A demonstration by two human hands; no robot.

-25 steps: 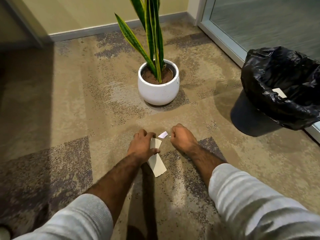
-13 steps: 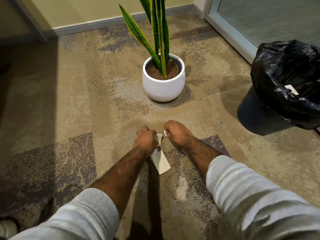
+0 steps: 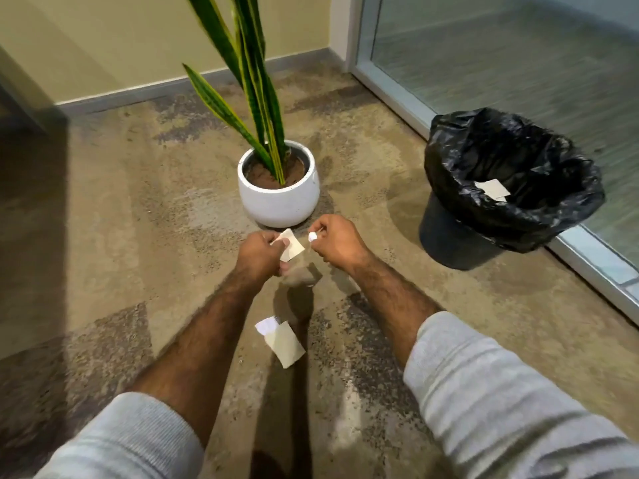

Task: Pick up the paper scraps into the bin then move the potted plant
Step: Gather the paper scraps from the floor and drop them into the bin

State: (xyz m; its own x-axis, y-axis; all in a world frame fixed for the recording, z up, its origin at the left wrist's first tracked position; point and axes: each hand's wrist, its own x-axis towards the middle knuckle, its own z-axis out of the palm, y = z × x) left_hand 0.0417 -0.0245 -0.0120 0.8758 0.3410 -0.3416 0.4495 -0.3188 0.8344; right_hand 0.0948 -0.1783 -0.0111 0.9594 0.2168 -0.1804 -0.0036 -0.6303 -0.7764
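Head view: the left hand [image 3: 261, 252] pinches a tan paper scrap [image 3: 292, 247] between curled thumb and fingers, just on the near side of the potted plant [image 3: 280, 205]. The right hand [image 3: 337, 242] pinches a tiny white scrap [image 3: 313, 237] at its fingertips. Two more scraps lie nearer on the carpet [image 3: 103, 236], between the forearms: a tan piece [image 3: 285, 344] touching a smaller white piece [image 3: 266, 324].

The bin [image 3: 446, 236], lined with a black bag, stands to the right beside the glass panel [image 3: 518, 63], with one sheet [image 3: 492, 190] inside.

The paper looks weightless and limp, so an edge pinch should do. The white pot is likely heavy, smooth and breakable, and is best held with both hands round its belly, not by the leaves [image 3: 256, 81]. Open carpet lies to the left, while the wall and glass close off the far right corner.
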